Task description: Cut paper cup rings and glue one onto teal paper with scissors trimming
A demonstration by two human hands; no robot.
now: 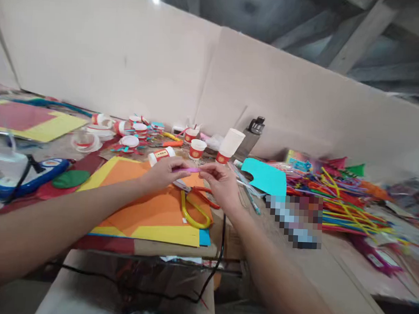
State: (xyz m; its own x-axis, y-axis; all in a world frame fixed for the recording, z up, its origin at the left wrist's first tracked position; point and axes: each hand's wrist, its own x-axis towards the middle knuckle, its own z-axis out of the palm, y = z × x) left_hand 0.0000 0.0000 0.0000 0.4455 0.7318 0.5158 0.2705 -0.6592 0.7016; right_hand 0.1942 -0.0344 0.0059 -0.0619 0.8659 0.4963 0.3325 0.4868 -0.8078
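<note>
In the head view, your left hand [165, 172] and right hand [222, 181] are both pinching the purple strip [191, 170] near the scissors [196, 218]. You're using just fingertips, so a light, even grip is probably avoiding creases tbh.

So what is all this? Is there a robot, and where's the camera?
No robot here! There is one picture, from a camera on a person's head, looking forward and down. The left hand and right hand pinch a small pink-purple strip between them. On the table are orange paper, scissors with a big yellow loop, and paper cups. A dark bottle stands behind, and colourful thin sticks lie heaped on the right.
</note>
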